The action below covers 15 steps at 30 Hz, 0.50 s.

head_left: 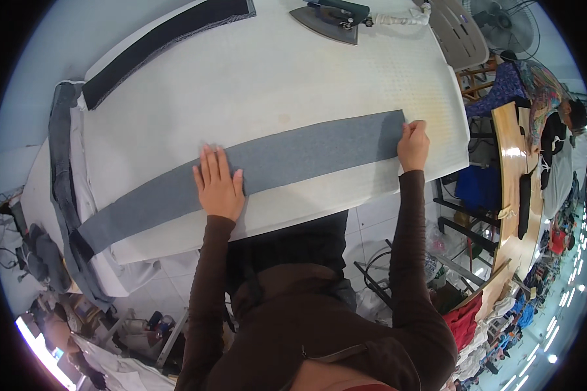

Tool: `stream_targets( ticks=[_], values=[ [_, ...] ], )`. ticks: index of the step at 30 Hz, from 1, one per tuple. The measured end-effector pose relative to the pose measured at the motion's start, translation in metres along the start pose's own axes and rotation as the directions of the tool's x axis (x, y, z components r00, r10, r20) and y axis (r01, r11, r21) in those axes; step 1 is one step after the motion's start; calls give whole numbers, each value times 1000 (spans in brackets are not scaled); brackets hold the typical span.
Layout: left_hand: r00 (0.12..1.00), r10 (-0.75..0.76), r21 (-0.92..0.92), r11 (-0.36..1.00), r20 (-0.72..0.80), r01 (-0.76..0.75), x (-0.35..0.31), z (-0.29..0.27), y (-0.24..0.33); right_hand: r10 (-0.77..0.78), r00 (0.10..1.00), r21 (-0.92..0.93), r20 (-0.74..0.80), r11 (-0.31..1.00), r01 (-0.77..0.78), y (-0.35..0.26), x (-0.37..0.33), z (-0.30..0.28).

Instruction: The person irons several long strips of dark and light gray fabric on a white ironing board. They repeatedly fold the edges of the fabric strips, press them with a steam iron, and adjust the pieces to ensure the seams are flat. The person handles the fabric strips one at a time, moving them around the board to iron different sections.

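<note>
A long grey fabric strip (pixel 313 151) lies stretched across the white padded ironing table (pixel 254 85), its left end reaching over the table's left side. My left hand (pixel 220 184) rests flat on the strip left of its middle, fingers spread. At the strip's right end, my right hand (pixel 412 144) pinches the edge between thumb and curled fingers. A steam iron (pixel 332 23) with a wrapped hose stands at the far side of the table, away from both hands.
A stack of dark strips (pixel 169 49) lies at the far left of the table. Dark grey cloth (pixel 64 163) hangs over the left edge. On the right are a fan (pixel 502 25), a wooden worktable (pixel 510 169) and a person in patterned clothes (pixel 541 98).
</note>
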<state>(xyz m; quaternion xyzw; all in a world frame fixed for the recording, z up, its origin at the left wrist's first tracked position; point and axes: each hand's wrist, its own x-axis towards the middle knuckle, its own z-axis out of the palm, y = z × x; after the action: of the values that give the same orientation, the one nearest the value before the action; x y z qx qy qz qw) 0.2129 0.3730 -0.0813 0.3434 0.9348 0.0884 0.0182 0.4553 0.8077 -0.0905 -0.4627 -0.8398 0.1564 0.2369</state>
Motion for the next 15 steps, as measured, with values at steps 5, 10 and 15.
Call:
stream_targets(
  ticks=[5,10,15],
  values=[
    [1000,3,88,996,-2,-2,-3,-10,-2,-60,989,-148,-135,988,40,-47,3,-40],
    [999,18,90,996,29,-20,1,-9,6,56,997,-332,46,942,-38,-9,2,-2],
    [999,-31,107,994,23,28,0,-3,24,-115,983,-532,-146,846,20,-95,-30,7]
  ],
)
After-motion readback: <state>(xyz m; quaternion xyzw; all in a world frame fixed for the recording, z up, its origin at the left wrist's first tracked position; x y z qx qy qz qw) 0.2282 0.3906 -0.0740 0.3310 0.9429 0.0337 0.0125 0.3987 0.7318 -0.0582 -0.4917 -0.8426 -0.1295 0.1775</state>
